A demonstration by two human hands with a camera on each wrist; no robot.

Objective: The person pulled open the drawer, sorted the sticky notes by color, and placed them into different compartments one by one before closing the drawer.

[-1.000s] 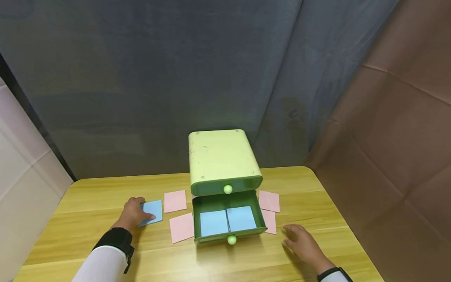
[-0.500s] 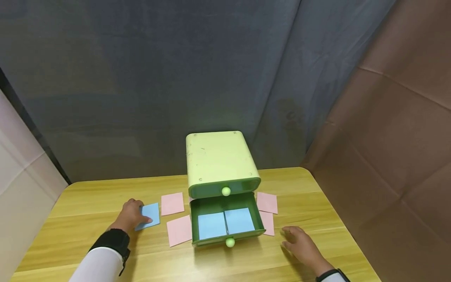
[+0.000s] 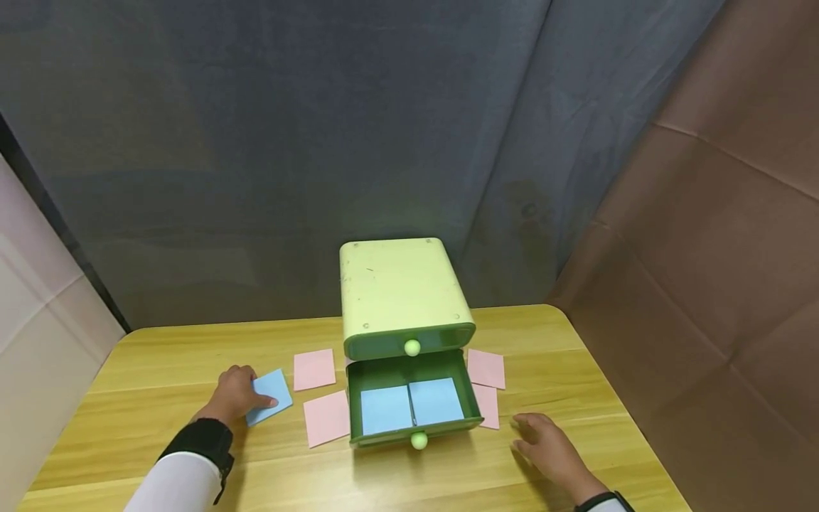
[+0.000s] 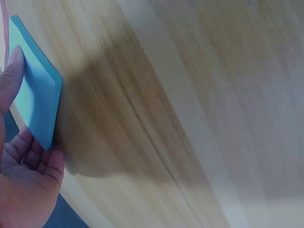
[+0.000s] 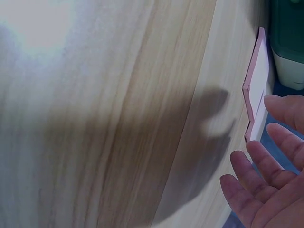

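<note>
The big wooden worktop [image 3: 160, 455] holds everything. In the middle of it stands a little green cabinet [image 3: 399, 291] with two drawers. The top drawer is pushed in and has a round pale knob [image 3: 412, 347]. The bottom drawer [image 3: 475, 402] is pulled out toward the person, and two blue notes [image 3: 411, 404] lie side by side flat inside it. Pink notes lie on the worktop around the cabinet: one pink note [image 3: 314, 369] far on the left, one more [image 3: 327, 418] nearer on the left just beside the open drawer, and two pink notes [image 3: 486, 368] on the right, one behind the other, close to the drawer. The left hand [image 3: 233, 393] is on the left part of the worktop, well apart from the cabinet. Its grip is closed on a small blue pad [image 3: 270, 395], with the thumb on top and the fingers curled under the edge; in the left wrist view the blue pad [image 4: 35, 97] looks tipped up from the wood. The right hand [image 3: 549, 448] rests near the right front corner of the drawer, open, with straight fingers [image 5: 266, 164] spread out, holding nothing, just beside the nearer pink note.
</note>
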